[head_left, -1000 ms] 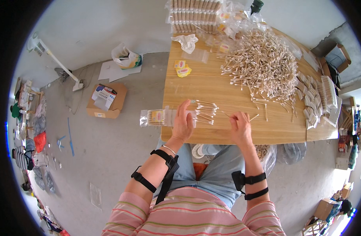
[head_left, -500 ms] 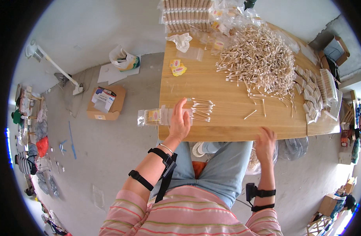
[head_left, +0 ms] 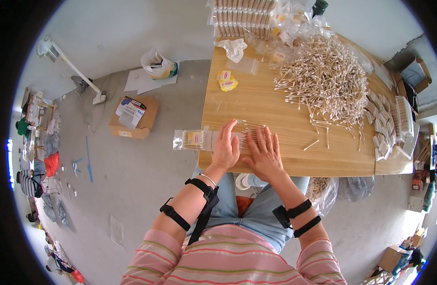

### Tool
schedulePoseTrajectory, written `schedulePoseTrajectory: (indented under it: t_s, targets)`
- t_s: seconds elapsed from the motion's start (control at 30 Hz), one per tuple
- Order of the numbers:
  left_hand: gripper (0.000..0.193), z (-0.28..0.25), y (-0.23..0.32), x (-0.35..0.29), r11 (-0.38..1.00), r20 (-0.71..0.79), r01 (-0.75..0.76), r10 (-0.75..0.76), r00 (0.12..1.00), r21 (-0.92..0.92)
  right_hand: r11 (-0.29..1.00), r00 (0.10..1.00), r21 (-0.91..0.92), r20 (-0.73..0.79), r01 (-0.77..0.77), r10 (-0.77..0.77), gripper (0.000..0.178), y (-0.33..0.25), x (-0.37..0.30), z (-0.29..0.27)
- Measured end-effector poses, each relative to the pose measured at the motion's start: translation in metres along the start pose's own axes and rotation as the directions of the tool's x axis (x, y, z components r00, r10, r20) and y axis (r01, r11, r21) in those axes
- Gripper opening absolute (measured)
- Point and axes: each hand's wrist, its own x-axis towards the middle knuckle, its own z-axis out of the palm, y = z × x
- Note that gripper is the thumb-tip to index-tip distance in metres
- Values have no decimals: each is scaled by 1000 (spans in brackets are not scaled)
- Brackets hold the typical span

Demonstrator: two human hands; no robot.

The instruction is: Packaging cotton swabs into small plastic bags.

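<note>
Cotton swabs on table, partly beneath right hand, fingers outspread, grasping nothing; left hand unclenched at clear packet's right end. Light, level pressure best; keep sticks parallel, tips even.

Here, near the far end of the table's left edge, a crumpled tissue is spotted; beyond the far edge, a dark green bottle is glimpsed. Now past the right edge, where an open box is seen. Below the near edge, toward its right corner, a grey plastic bag is found. Over to the floor, off the table's left edge: a cardboard box is topped by a printed packet, white sheets are partly covered by a carrier bag, and by the floor's wall edge a white pole is set slantwise. Blue strips are strewn farther left, and a clear plastic sheet is laid nearer.
</note>
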Motion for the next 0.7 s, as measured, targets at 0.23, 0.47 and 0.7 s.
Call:
schedulePoseTrajectory:
  t_s: [0.23,0.47,0.7]
  targets:
    - [46,-2,4,4,1000,14,5,-5,1000,-25,985,942,165,-319,-48,100,36,37,38,-9]
    - [41,-1,1,2,1000,11,17,-17,1000,-3,983,959,174,-263,-60,105,11,37,52,-16]
    - [41,1,3,2,999,19,32,-32,999,-12,989,976,145,-208,-41,71,8,41,49,-17]
